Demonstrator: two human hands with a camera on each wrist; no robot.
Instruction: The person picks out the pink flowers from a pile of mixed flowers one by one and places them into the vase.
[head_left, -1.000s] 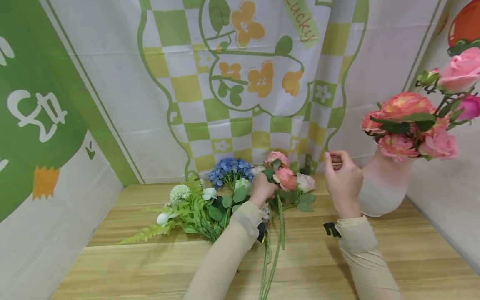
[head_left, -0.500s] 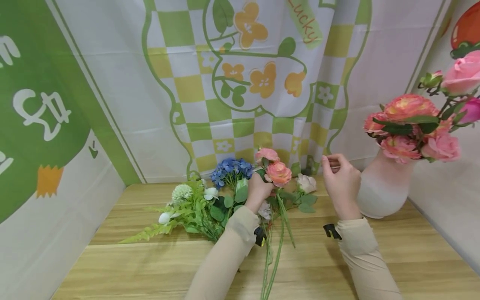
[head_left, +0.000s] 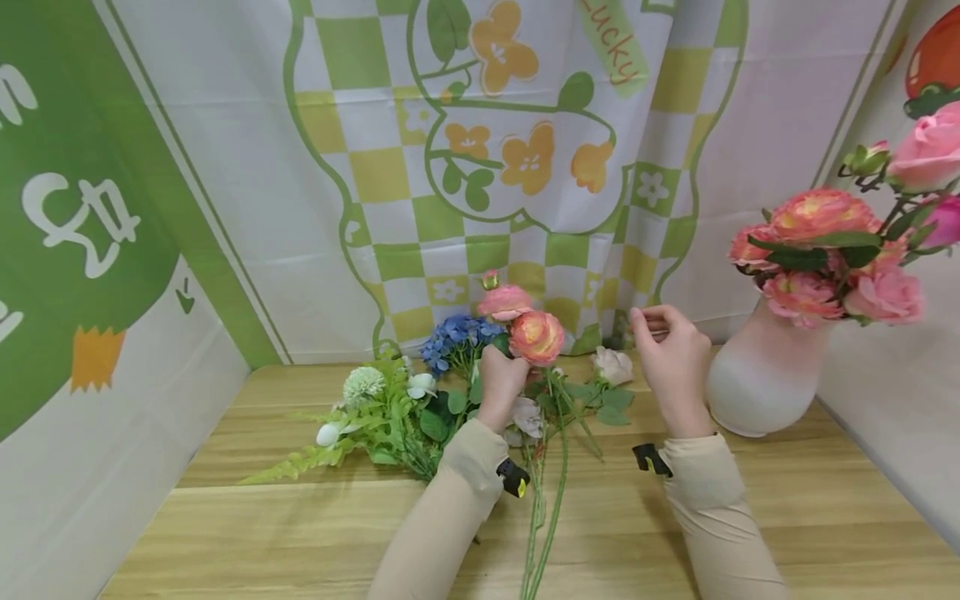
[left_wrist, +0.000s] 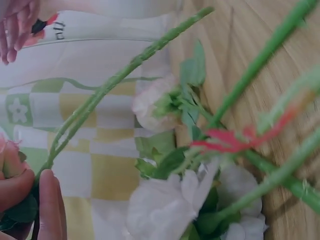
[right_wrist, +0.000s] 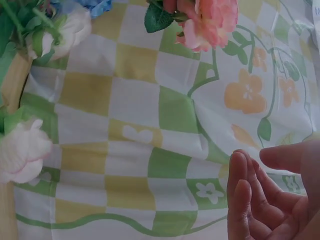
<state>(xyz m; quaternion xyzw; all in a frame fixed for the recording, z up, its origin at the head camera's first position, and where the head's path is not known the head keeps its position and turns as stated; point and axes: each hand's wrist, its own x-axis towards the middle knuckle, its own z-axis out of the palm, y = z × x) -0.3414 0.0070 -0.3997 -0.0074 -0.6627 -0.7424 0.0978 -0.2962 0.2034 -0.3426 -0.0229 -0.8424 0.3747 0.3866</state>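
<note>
My left hand (head_left: pixel 501 387) grips an artificial peony stem with salmon-pink blooms (head_left: pixel 537 337) and a small bud, raised above the flowers on the table. In the left wrist view its stem (left_wrist: pixel 107 87) is pinched between thumb and fingers (left_wrist: pixel 50 207), the bare end slanting away. My right hand (head_left: pixel 675 371) hovers left of the vase with loosely bent fingers and nothing in them. Beneath the left hand lie pale roses (head_left: pixel 527 419), another white rose (head_left: pixel 612 365) and long green stems (head_left: pixel 557 517). A blue hydrangea (head_left: pixel 453 342) lies just behind the left hand.
A pink-and-white vase (head_left: pixel 761 383) holding pink and coral flowers (head_left: pixel 821 221) stands at the right. Green fern and white blooms (head_left: pixel 375 408) lie left on the wooden table (head_left: pixel 300 533). A checkered cloth (head_left: pixel 487 242) hangs behind.
My left hand has lifted the peony stem up and left from the other flowers, and its blooms now turn toward the camera. My right hand has shifted slightly left.
</note>
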